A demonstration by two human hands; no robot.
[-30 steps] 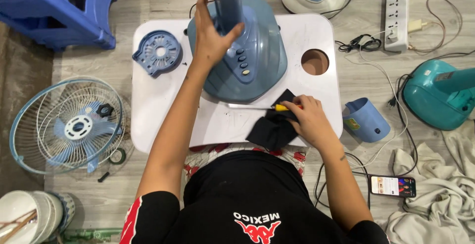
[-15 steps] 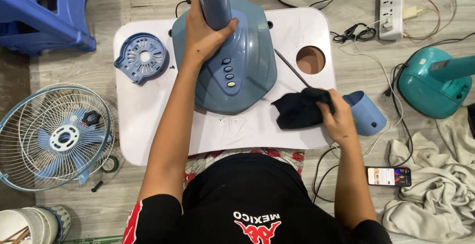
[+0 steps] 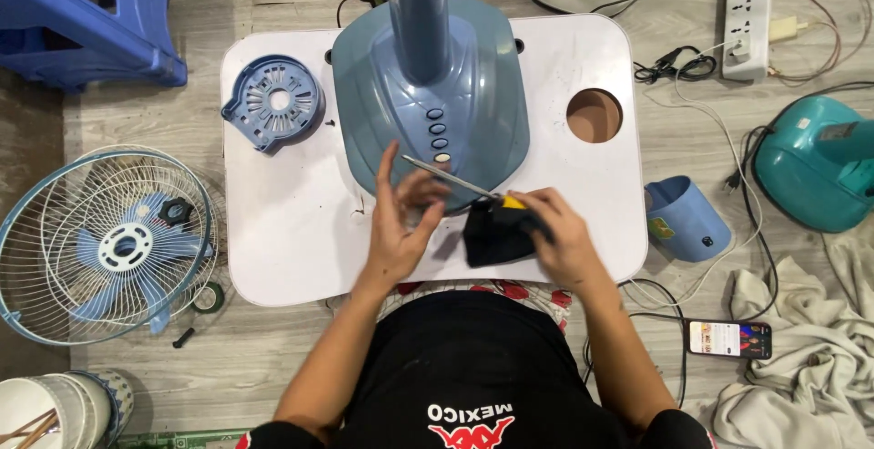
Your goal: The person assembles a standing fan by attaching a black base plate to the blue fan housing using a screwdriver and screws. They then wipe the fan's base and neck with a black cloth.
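Note:
A blue fan base [image 3: 428, 103] with an upright pole stands on a low white table [image 3: 291, 230]. My right hand [image 3: 560, 235] grips a screwdriver [image 3: 455, 178] with a yellow and black handle, together with a black cloth [image 3: 496, 235]. The metal shaft points left, toward my left hand [image 3: 401, 226]. That hand is open, fingers spread, its fingertips close to the shaft's tip at the front edge of the base.
A blue round motor cover [image 3: 273, 103] lies on the table's left. A fan grille with blades [image 3: 105, 244] lies on the floor at left. A blue cup-shaped part [image 3: 685, 219], phone [image 3: 728, 338], teal fan base [image 3: 815, 171], power strip [image 3: 748, 12] and rags [image 3: 801, 367] sit right.
My left hand let go of the pole and came down to the front of the base. My right hand brought the screwdriver and cloth back from the right to the table's front.

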